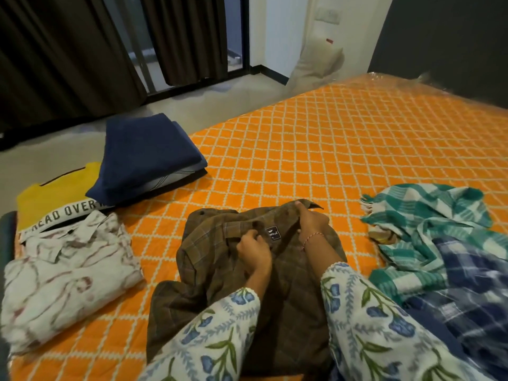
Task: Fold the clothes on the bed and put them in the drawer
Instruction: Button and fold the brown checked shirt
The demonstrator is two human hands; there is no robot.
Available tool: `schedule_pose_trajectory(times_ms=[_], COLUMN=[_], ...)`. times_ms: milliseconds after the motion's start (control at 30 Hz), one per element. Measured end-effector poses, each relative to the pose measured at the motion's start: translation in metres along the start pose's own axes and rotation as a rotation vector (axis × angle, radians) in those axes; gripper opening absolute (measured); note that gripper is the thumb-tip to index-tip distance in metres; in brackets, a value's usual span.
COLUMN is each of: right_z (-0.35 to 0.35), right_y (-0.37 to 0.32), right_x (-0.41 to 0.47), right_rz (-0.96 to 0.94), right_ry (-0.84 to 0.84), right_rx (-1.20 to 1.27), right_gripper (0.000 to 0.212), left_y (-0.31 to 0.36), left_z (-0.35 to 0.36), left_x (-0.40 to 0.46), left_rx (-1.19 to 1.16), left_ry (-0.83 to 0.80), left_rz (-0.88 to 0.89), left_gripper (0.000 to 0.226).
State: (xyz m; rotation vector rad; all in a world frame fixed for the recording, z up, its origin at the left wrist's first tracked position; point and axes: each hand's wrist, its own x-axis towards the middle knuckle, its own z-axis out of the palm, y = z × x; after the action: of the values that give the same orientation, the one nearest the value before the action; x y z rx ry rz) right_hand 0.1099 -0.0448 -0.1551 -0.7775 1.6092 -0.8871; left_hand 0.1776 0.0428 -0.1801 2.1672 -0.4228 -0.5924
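A brown checked shirt (220, 270) lies crumpled on the orange bed (316, 149) right in front of me. My left hand (254, 253) grips its collar area beside the dark neck label. My right hand (312, 222) pinches the collar edge a little farther away. To the left lie a folded white patterned shirt (66, 276), a folded yellow T-shirt (52, 199) with white lettering, and a folded navy cloth (148, 155) partly on top of the yellow one. On the right sit an unfolded teal checked cloth (428, 232) and a blue checked cloth (472, 298).
The far half of the bed carries only the orange diamond-patterned cover. Past the bed's left edge is a pale floor (192, 105), with dark curtains (68, 50) and a glass door behind. A pillow (316, 64) leans on the wall at the far corner. No drawer is in view.
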Motion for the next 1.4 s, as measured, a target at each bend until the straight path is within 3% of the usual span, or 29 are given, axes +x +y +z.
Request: schedule_pose_trajectory(times_ms=[67, 167, 267, 333, 467, 667, 867, 1000, 1133, 1300, 1400], right_z=[0.001, 0.003, 0.005, 0.007, 0.014, 0.023, 0.029, 0.035, 0.035, 0.034, 0.037], right_y=[0.000, 0.002, 0.009, 0.016, 0.022, 0.045, 0.056, 0.061, 0.061, 0.057, 0.055], right_x=[0.010, 0.031, 0.032, 0.031, 0.014, 0.000, 0.000, 0.003, 0.007, 0.006, 0.010], right_rz=[-0.016, -0.040, -0.123, -0.192, -0.341, -0.485, -0.450, -0.387, -0.336, -0.301, -0.231], right_ry=[-0.026, 0.132, 0.104, 0.057, -0.070, -0.151, -0.193, -0.228, -0.260, -0.243, -0.213], right_rx=[-0.028, 0.084, 0.090, 0.057, -0.135, -0.473, -0.587, -0.598, -0.632, -0.603, -0.503], right_gripper=[0.022, 0.017, 0.003, 0.008, 0.011, 0.012, 0.013, 0.014, 0.025, 0.022, 0.019], left_y=[-0.005, -0.012, -0.015, -0.015, -0.003, 0.006, 0.014, 0.010, 0.019, 0.019, 0.019], left_z=[0.007, 0.015, 0.024, 0.032, 0.033, 0.037, 0.044, 0.046, 0.041, 0.038, 0.039], left_x=[0.005, 0.020, 0.032, 0.034, 0.033, 0.036, 0.042, 0.053, 0.052, 0.051, 0.051], left_rx=[0.012, 0.068, 0.052, -0.062, -0.610, -0.903, -0.850, -0.883, -0.580, -0.349, -0.313], left_ry=[0.029, 0.075, 0.091, 0.101, 0.187, 0.179, 0.171, 0.061, 0.174, 0.130, 0.094], left_rz=[-0.035, -0.008, -0.021, -0.131, -0.497, -0.592, -0.607, -0.650, -0.596, -0.568, -0.529], left_gripper=[0.027, 0.020, 0.015, 0.012, 0.008, 0.016, 0.022, 0.018, 0.045, 0.034, 0.041])
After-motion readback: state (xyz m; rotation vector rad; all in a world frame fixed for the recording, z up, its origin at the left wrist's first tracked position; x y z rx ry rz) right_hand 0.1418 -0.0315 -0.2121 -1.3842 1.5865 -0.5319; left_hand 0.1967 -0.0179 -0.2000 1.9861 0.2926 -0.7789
